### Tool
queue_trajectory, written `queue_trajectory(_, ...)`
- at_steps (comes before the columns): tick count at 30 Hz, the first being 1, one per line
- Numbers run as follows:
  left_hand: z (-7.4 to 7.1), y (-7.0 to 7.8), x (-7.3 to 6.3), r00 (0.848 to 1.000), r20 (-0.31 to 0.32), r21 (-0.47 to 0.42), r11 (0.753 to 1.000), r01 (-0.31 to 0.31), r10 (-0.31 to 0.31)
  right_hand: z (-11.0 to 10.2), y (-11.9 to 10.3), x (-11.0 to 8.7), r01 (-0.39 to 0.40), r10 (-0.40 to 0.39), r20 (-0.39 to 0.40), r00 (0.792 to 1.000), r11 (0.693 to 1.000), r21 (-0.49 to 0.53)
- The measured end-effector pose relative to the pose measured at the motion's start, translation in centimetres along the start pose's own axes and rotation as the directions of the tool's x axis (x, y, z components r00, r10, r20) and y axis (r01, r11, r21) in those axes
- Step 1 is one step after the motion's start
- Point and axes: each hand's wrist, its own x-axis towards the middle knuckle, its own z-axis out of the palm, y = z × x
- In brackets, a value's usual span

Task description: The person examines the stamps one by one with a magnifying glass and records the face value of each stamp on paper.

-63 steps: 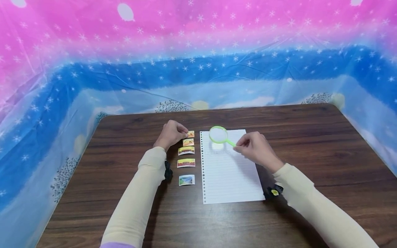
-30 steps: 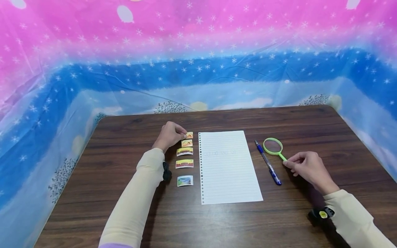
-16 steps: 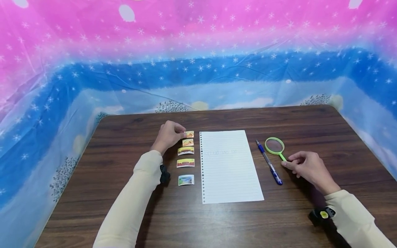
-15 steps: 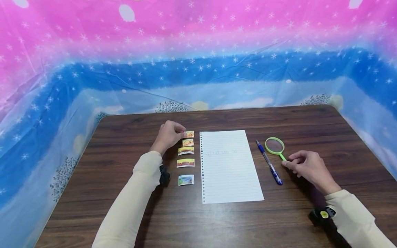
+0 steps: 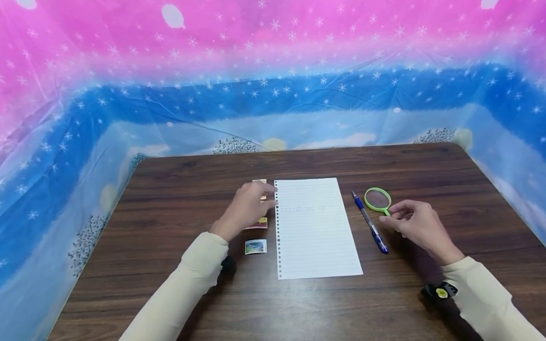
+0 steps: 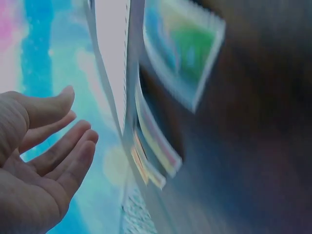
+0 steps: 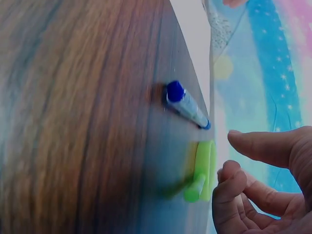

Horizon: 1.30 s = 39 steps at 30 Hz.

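My left hand (image 5: 247,208) hovers over a column of small postage stamps, its fingertips by the punched left edge of a lined sheet (image 5: 317,241). In the left wrist view the fingers (image 6: 73,156) are loosely bent with nothing between them. Nearest me lies a blue-green stamp (image 5: 256,246); behind it a red-yellow stamp (image 5: 261,222) is partly covered, and the farther ones are mostly hidden by the hand. On the right, a green magnifying glass (image 5: 377,199) lies flat. My right hand (image 5: 420,227) is beside its handle; the right wrist view shows thumb and fingers apart from it.
A blue pen (image 5: 370,223) lies between the sheet and the magnifying glass. Faint handwritten numbers cross the sheet's upper part. The brown wooden table (image 5: 170,189) ends at a snowflake-patterned curtain (image 5: 273,90) behind and on both sides.
The magnifying glass went from above the sheet to the table on the right, and my right hand has let go of its handle. My left hand left the farthest stamp, moving right and nearer.
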Motion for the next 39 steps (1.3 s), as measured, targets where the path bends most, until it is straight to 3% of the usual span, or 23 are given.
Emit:
queue_trajectory(8, 2.3, 2.0, -1.8, 0.985, 0.087, 0.054, 0.986, -0.155, 0.15, 0.6, -0.9, 0.4, 0.016, -0.016, 0.044, 0.999, 1.0, -0.012)
queue_trajectory(15, 3.6, 2.9, -2.8, 0.946, 0.22, 0.056, 0.965, -0.255, 0.237, 1.7, -1.3, 0.8, 0.071, -0.066, 0.059, 0.996, 0.995, -0.075)
queue_trajectory(20, 4.2, 3.5, -3.1, 0.912, 0.329, 0.068, 0.957, -0.283, 0.246, 2.2, -1.7, 1.1, 0.102, -0.095, 0.063, 0.994, 0.988, -0.119)
queue_trajectory(24, 4.4, 3.7, -3.2, 0.896, 0.383, 0.08, 0.958, -0.276, 0.226, 2.5, -1.7, 1.2, 0.093, -0.082, 0.09, 0.993, 0.987, -0.128)
queue_trajectory(39, 4.7, 3.6, -3.7, 0.887, 0.414, 0.095, 0.959, -0.267, 0.206, 3.1, -1.8, 1.4, 0.049, -0.031, 0.155, 0.987, 0.993, -0.109)
